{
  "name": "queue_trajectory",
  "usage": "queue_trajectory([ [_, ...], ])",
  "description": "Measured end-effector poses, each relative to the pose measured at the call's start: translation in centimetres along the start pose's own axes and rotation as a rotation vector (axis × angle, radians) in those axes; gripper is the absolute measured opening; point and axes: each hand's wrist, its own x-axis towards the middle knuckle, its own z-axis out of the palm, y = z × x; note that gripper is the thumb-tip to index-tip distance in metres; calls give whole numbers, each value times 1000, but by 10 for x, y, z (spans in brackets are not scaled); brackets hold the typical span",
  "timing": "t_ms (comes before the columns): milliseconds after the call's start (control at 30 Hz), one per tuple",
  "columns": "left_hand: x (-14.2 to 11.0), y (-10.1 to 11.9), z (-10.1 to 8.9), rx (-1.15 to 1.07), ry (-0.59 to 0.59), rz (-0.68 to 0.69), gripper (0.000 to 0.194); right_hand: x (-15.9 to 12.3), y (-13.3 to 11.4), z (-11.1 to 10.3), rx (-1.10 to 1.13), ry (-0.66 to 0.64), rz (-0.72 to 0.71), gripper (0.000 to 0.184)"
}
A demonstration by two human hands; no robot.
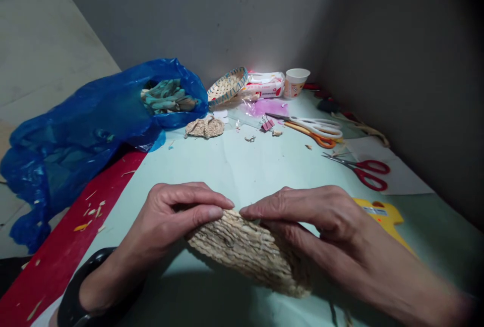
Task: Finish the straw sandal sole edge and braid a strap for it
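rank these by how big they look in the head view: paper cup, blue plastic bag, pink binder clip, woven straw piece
1. blue plastic bag
2. woven straw piece, close to the camera
3. paper cup
4. pink binder clip

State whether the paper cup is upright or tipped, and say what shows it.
Upright: the paper cup stands with its wide, round rim uppermost, beside the red-and-white packet.
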Motion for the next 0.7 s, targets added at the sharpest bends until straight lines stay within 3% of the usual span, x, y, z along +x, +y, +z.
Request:
queue_trajectory([
  [333,1,0,7,49,32,-31,10,3,4,-1,-54,-123,-25,37],
  [567,0,5,9,42,34,-58,8,5,0,-1,-58,-76,98,16],
  [700,0,4,11,78,60,-94,7,9,3,4,19,-117,185,16],
])
